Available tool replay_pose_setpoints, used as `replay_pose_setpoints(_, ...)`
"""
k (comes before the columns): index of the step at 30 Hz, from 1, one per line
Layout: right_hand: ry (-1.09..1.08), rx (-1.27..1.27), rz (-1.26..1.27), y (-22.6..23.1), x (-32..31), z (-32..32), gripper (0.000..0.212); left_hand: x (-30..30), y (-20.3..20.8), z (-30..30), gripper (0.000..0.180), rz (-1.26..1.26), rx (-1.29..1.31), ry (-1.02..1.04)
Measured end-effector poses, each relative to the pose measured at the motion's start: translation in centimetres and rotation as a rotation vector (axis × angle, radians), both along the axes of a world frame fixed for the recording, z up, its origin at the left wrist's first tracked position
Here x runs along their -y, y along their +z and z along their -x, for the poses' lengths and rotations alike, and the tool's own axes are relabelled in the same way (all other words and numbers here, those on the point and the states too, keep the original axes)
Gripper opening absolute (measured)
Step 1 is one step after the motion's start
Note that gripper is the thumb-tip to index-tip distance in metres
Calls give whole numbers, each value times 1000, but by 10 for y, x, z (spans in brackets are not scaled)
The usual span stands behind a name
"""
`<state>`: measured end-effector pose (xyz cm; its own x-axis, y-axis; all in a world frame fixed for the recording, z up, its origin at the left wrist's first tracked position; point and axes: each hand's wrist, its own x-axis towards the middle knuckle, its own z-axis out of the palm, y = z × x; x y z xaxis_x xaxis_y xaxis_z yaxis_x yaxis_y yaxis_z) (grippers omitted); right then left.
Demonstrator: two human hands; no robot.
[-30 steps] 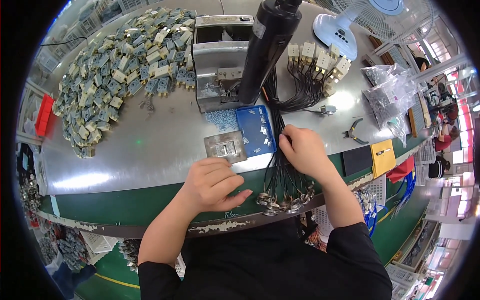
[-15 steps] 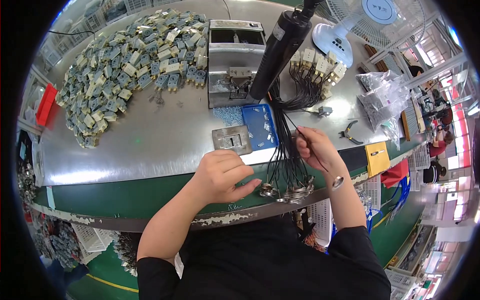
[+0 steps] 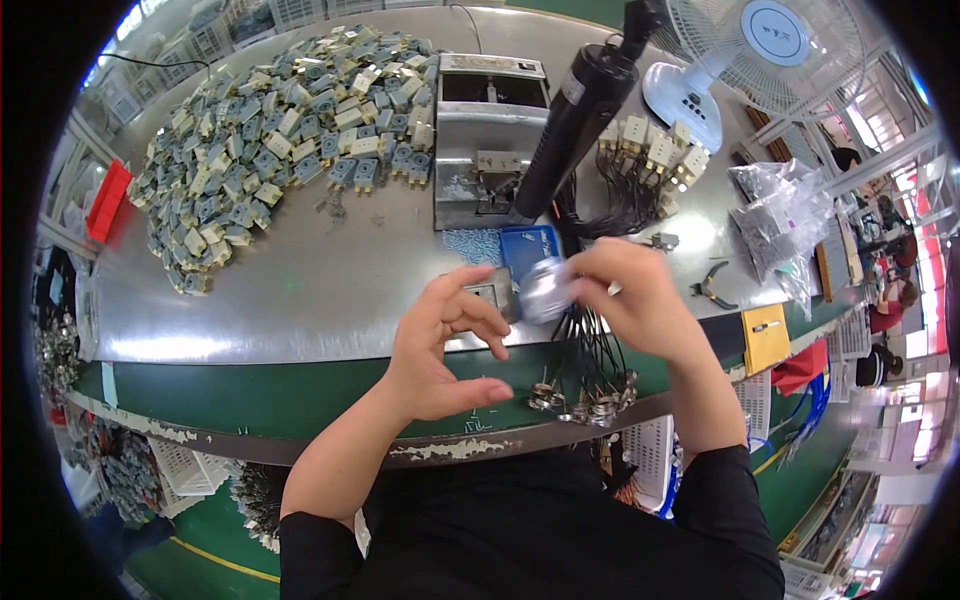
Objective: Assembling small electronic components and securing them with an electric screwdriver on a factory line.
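Observation:
My right hand [image 3: 625, 290] is pinched on a round silver metal piece [image 3: 543, 291], which is smeared by motion. My left hand [image 3: 445, 345] is open, thumb and fingers curved apart, facing that piece with nothing in its grasp. Between and below the hands, a bundle of black cables [image 3: 588, 345] hangs over the table's front edge, with several round metal ends [image 3: 590, 408] at the bottom. Behind my left fingers lies a grey metal block [image 3: 483, 293], partly hidden. Beyond the silver piece is a blue tray [image 3: 528, 243] of small parts.
A large heap of grey and cream switch-like parts [image 3: 290, 140] covers the table's left. A metal fixture [image 3: 487, 150] and a black cylindrical tool [image 3: 575, 130] stand ahead. To the right are pliers [image 3: 713, 287], a plastic bag [image 3: 785, 215], a yellow pad [image 3: 765, 335] and a fan [image 3: 685, 100].
My right hand has moved left and turned over, bringing the silver round piece from beside my wrist to between the hands. My left hand has opened its fingers. The view has shifted slightly.

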<state>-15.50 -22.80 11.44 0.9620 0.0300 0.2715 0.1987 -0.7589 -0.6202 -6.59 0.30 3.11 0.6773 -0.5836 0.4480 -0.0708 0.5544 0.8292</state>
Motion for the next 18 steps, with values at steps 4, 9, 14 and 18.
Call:
replay_pose_setpoints(4, 186, 124, 211, -5, -26, -27, 13, -26, 15, -17, 44, -261, -108, -128)
replay_pose_setpoints(9, 370, 5, 53, -18, -34, -45, 12, -32, 10, -38, 23, -289, -111, -181)
replay_pose_setpoints(14, 387, 10, -32, -27, -31, -53, 16, -32, 16, -52, 15, -369, -137, -214)
replay_pose_setpoints(18, 381, -1, -178, -29, -22, -55, 15, -29, 8, -57, 18, -292, -364, -256)
